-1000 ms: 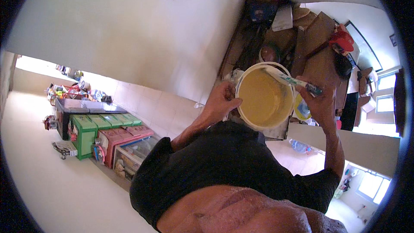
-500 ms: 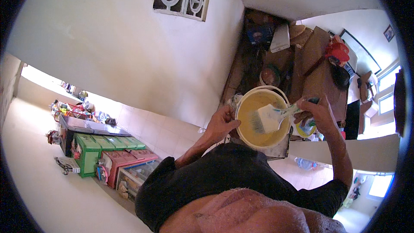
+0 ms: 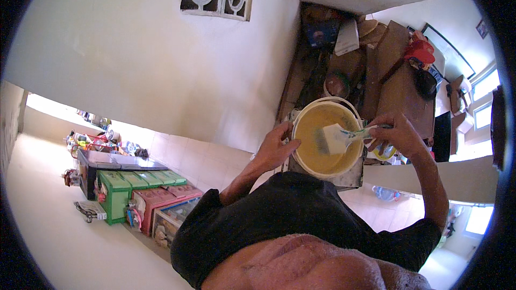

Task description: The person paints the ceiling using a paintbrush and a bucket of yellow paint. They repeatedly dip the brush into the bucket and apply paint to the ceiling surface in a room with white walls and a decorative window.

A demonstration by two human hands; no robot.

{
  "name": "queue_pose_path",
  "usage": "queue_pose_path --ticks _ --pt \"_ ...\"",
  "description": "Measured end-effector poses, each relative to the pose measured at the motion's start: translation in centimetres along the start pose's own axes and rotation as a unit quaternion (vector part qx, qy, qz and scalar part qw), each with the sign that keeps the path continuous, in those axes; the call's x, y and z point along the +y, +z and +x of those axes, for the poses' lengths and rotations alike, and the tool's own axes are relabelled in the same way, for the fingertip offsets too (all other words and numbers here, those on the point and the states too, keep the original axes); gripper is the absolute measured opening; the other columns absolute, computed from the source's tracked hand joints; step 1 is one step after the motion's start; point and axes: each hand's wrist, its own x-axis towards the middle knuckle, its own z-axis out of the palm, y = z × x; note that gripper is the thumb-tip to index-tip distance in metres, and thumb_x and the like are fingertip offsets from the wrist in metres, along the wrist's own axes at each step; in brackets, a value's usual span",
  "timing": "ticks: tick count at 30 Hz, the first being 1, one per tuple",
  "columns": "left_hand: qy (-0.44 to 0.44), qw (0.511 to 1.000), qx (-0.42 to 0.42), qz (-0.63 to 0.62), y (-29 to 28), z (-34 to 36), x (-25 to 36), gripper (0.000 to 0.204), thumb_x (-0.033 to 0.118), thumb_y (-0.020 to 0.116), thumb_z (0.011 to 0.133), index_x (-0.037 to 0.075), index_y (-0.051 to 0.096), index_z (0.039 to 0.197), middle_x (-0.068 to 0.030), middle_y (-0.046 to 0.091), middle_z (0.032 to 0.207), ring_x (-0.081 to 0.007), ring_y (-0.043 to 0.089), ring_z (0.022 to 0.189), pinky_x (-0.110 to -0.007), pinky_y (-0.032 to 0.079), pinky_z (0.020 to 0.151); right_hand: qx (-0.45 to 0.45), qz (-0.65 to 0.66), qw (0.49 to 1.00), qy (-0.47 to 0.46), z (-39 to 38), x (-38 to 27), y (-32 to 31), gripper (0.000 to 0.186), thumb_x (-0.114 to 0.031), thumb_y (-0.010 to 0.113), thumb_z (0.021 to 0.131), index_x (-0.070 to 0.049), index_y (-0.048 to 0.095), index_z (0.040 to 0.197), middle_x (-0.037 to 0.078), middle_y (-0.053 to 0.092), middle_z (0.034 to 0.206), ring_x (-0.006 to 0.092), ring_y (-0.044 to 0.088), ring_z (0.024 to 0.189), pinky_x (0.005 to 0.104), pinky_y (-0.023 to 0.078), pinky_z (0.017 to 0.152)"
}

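Observation:
A white bucket (image 3: pixel 321 174) with yellowish paint (image 3: pixel 317 162) inside stands close in front of me. My left hand (image 3: pixel 277 147) is closed on its left rim, the thumb lying over the edge. In my right hand (image 3: pixel 396 135) is the handle of a wide paintbrush (image 3: pixel 337 139), gripped between thumb and fingers at the bucket's right side. The brush reaches left across the bucket's mouth, its white head and dark bristles over the paint. From this angle I cannot tell whether the bristles touch the paint.
A smaller bucket (image 3: pixel 337 84) stands beyond. Brown furniture (image 3: pixel 398 94) at the right bears a red cap (image 3: pixel 419 52). A pale wall (image 3: pixel 215 80) rises at the left. Green drawers (image 3: pixel 112 196) and red drawers (image 3: pixel 146 209) stand at far left. A plastic bottle (image 3: pixel 386 193) lies on the floor.
My right hand has turned and moved slightly right, and the brush lies a little more level over the bucket. My left hand stays at the rim. The whole view has shifted slightly.

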Motion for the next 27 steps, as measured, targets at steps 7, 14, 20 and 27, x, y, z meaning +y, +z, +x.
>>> queue_pose_path --ticks 7,14,20,27 --pt "-0.055 0.996 -0.028 0.063 -0.3 0.0 3.3 0.027 0.016 0.063 0.086 -0.003 0.058 0.104 -0.0100 0.061 0.087 -0.0156 0.055 0.079 -0.032 0.047 0.072 0.017 -0.028 0.999 -0.007 -1.0 0.0 -0.4 0.022 -0.012 0.069 0.087 0.004 0.068 0.102 0.014 0.073 0.086 0.0197 0.073 0.070 0.0287 0.055 0.057" --pt "0.006 0.999 -0.051 0.007 0.5 2.9 0.1 0.019 0.015 0.062 0.088 -0.002 0.055 0.094 -0.0049 0.057 0.081 -0.0126 0.051 0.073 -0.031 0.045 0.065 0.027 -0.082 0.996 -0.015 -2.9 0.6 -0.5 0.019 -0.008 0.065 0.088 0.005 0.066 0.103 0.013 0.072 0.082 0.0163 0.071 0.065 0.0277 0.055 0.054" --pt "0.002 0.998 -0.049 0.042 0.5 2.8 1.4 0.020 0.017 0.063 0.087 -0.001 0.053 0.086 -0.0058 0.053 0.074 -0.0135 0.048 0.069 -0.033 0.042 0.061 0.040 -0.101 0.993 -0.039 -3.3 -0.5 -0.4 0.016 -0.009 0.064 0.087 0.004 0.069 0.096 0.010 0.070 0.076 0.0135 0.067 0.060 0.0283 0.054 0.053" --pt "-0.027 0.999 -0.023 0.032 1.5 1.3 0.0 0.021 0.017 0.064 0.087 -0.001 0.053 0.088 -0.0065 0.053 0.074 -0.0147 0.047 0.068 -0.034 0.041 0.060 0.083 -0.088 0.993 -0.001 -4.0 0.3 -1.9 0.014 -0.009 0.069 0.083 0.001 0.072 0.092 0.007 0.068 0.067 0.0116 0.065 0.055 0.0272 0.052 0.050"
